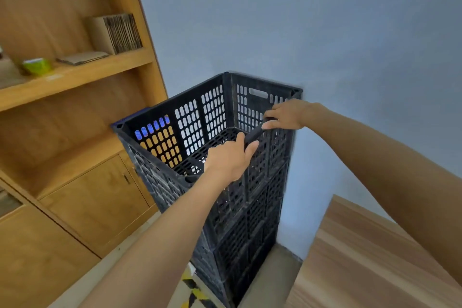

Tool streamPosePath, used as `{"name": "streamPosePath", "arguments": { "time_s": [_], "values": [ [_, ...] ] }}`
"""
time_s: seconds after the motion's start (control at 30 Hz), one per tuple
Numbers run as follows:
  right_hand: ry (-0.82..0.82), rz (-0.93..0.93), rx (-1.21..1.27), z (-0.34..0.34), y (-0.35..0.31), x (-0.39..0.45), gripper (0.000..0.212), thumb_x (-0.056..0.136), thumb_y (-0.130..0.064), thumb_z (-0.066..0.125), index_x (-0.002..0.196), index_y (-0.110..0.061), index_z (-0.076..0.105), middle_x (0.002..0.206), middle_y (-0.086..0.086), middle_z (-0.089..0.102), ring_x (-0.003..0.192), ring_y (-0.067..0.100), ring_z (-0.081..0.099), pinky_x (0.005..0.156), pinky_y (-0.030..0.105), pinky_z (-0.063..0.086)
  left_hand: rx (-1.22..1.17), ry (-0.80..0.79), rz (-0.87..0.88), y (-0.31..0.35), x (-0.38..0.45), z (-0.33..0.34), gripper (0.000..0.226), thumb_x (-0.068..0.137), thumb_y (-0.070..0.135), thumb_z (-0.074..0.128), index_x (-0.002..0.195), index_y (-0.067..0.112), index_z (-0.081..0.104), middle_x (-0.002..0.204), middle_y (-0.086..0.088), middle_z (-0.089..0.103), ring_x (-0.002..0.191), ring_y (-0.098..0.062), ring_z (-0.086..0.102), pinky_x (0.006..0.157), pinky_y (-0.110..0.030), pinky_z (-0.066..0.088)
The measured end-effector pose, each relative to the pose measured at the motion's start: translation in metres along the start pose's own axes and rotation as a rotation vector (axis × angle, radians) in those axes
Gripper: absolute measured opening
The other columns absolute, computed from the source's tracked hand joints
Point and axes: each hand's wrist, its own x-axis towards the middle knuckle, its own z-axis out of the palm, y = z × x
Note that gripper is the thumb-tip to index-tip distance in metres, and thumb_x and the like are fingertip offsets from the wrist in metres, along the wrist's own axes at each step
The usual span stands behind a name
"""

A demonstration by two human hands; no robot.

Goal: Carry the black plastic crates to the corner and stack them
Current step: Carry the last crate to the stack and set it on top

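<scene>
A tall stack of black plastic crates (240, 220) stands in the corner, between the wooden shelf unit and the blue-grey wall. The top crate (190, 120) is empty, with slotted walls and an open top. My left hand (228, 160) grips the near rim of the top crate, thumb inside and fingers wrapped over the edge. My right hand (285, 115) holds the same rim farther right, near the crate's right corner. Both forearms reach in from the bottom and right of the view.
A wooden shelf unit (75, 77) with cupboard doors fills the left side; cardboard sheets (117, 32) and a green object (37, 65) sit on its shelf. A wooden tabletop (370, 257) lies at lower right. Yellow-black tape (195, 290) marks the floor by the stack.
</scene>
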Motion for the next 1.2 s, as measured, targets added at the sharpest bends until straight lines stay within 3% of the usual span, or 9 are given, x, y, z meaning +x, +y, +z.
{"name": "streamPosePath", "arguments": {
  "time_s": [0.17,0.37,0.47,0.63,0.93,1.07,1.2],
  "values": [
    [0.174,-0.012,0.300,0.024,0.001,-0.001,0.064,0.092,-0.067,0.030,0.136,-0.024,0.049,0.132,0.007,0.052,0.133,0.029,0.041,0.105,0.044,0.036,0.075,0.025,-0.021,0.003,0.001,0.000,0.061,0.099,0.060,0.013,0.137,0.018,0.034,0.075,-0.002,0.056,0.065,-0.029,0.056,0.063,-0.040,0.043],
    [0.333,-0.020,0.223,0.036,-0.002,-0.002,0.069,0.091,-0.067,0.027,0.133,-0.019,0.052,0.120,0.009,0.059,0.117,0.029,0.053,0.097,0.041,0.042,0.099,0.056,-0.020,0.006,-0.005,-0.004,0.059,0.099,0.059,0.015,0.133,0.017,0.038,0.072,-0.002,0.060,0.062,-0.027,0.058,0.058,-0.037,0.046],
    [0.372,-0.009,0.163,0.041,-0.002,0.001,0.076,0.089,-0.069,0.019,0.133,-0.017,0.051,0.123,0.011,0.058,0.119,0.029,0.052,0.098,0.043,0.043,0.100,0.060,-0.009,0.007,-0.008,-0.005,0.055,0.100,0.057,0.017,0.128,0.016,0.040,0.071,-0.002,0.060,0.061,-0.025,0.060,0.056,-0.036,0.047],
    [0.346,0.018,0.132,0.039,-0.003,0.000,0.103,0.071,-0.078,-0.005,0.139,-0.018,0.044,0.131,0.010,0.054,0.125,0.030,0.048,0.102,0.045,0.040,0.108,0.064,0.011,0.006,-0.007,-0.006,0.051,0.102,0.053,0.016,0.127,0.015,0.040,0.068,0.000,0.059,0.058,-0.024,0.059,0.057,-0.037,0.050],
    [0.376,0.054,0.124,0.036,-0.026,0.002,0.106,0.070,-0.076,-0.012,0.140,-0.018,0.041,0.136,0.009,0.050,0.129,0.030,0.042,0.104,0.047,0.037,0.116,0.082,0.044,-0.019,-0.010,-0.008,0.040,0.105,0.043,0.018,0.119,0.014,0.042,0.070,-0.001,0.060,0.060,-0.026,0.061,0.061,-0.041,0.051],
    [0.432,0.044,0.146,0.034,-0.040,0.006,0.126,0.060,-0.084,-0.028,0.137,-0.017,0.046,0.131,0.011,0.055,0.124,0.031,0.046,0.101,0.046,0.039,0.129,0.086,0.078,-0.043,-0.013,-0.010,0.039,0.105,0.042,0.019,0.119,0.014,0.042,0.067,0.001,0.057,0.057,-0.022,0.057,0.061,-0.040,0.052],
    [0.487,0.026,0.137,0.028,-0.058,0.010,0.126,0.064,-0.084,-0.027,0.127,-0.013,0.056,0.117,0.011,0.062,0.114,0.030,0.052,0.095,0.044,0.043,0.105,0.065,0.095,-0.068,-0.015,-0.014,0.039,0.106,0.041,0.019,0.119,0.013,0.041,0.062,0.007,0.049,0.050,-0.014,0.046,0.061,-0.039,0.047]
  ]
}}
